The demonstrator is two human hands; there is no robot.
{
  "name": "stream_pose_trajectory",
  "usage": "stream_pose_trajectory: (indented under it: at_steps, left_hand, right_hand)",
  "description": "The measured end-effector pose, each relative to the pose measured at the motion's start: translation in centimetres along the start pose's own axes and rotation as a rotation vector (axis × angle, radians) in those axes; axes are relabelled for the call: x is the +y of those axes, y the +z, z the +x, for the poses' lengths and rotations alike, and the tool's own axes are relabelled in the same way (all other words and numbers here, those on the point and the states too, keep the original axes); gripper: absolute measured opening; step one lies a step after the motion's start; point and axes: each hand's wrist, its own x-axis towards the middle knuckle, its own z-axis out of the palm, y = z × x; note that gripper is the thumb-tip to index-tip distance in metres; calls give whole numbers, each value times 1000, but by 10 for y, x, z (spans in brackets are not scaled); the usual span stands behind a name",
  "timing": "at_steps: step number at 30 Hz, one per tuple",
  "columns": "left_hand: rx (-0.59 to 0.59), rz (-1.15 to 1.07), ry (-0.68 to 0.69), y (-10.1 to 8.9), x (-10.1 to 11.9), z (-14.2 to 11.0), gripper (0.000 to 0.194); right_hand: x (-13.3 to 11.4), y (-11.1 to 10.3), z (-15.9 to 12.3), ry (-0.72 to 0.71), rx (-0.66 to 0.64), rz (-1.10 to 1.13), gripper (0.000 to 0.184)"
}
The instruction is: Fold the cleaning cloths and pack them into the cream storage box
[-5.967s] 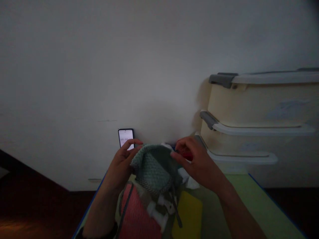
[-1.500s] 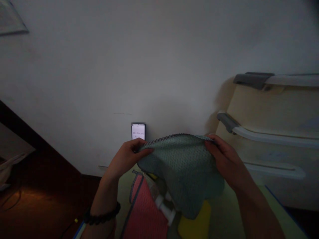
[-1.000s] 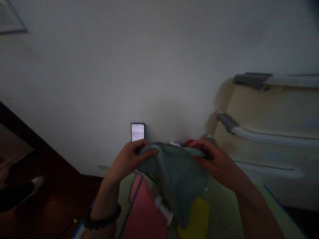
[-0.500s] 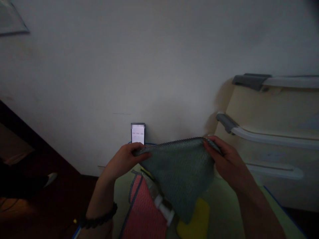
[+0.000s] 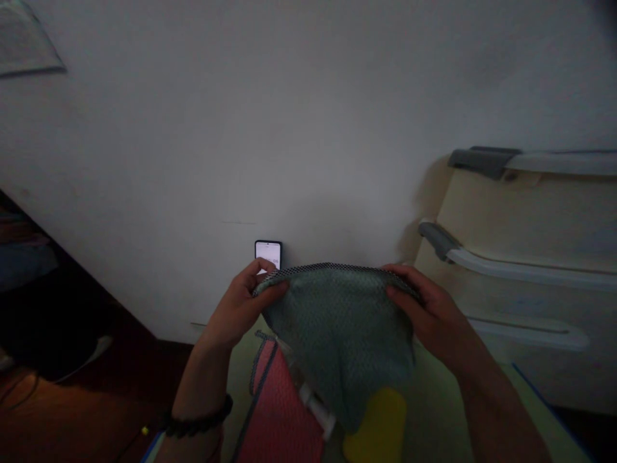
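Both hands up front, pinching the grey-green cloth [image 5: 337,328]: left hand [image 5: 243,302] has thumb in front and fingers behind at one end of the checked edge, right hand [image 5: 427,308] the same at the other end. Cloth hangs between and below the hands, lower end narrowing to a point. Just changed: a second ago hands were closer together and the cloth sagged in folds; half a second ago the top edge slanted up toward the right hand; now it runs about level, slightly bowed. Judgement: cloth is opened wide and under control of both hands, but held up, not set down or folded. Below the left hand, pink cloth [image 5: 284,411] with dark trim lies on the surface [image 5: 448,399]; a white-ended item [image 5: 318,411] sits just beside it, partly covered by the hanging cloth. Yellow piece [image 5: 378,427] is below and between the hands, overlapping the cloth's tip in view; can't tell if touching. Phone [image 5: 268,254] stands right behind the left hand's fingers, partly hidden. Stacked bins [image 5: 520,218] beyond the right hand. Far out past the left hand, another person's dark clothing [image 5: 43,334] now shows more.
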Motion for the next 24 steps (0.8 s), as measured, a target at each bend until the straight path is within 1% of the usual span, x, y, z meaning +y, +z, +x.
stream_pose_trajectory:
  at_steps: [3,6,9,12,16,21,24]
  left_hand:
    - [-22,37,-10,6,1,0,24]
    - [-29,98,49,10,1,0,19]
    - [-53,142,96,12,0,-1,14]
    - [-48,153,97,12,1,-2,15]
    - [24,153,104,10,5,-3,17]
    - [48,145,99,11,7,-3,18]
    - [40,173,80,12,6,-2,19]
  right_hand:
    - [-2,1,-2,-28,-65,-26,30]
    - [-4,1,-3,-45,-119,-57,36]
    - [-6,1,-4,-26,-140,-72,38]
    - [-9,0,-4,-8,-125,-65,31]
    - [-10,-2,-5,-19,-58,-35,23]
    - [-11,-3,-7,-8,-15,-1,23]
    - [-11,-3,-7,-31,-49,4,25]
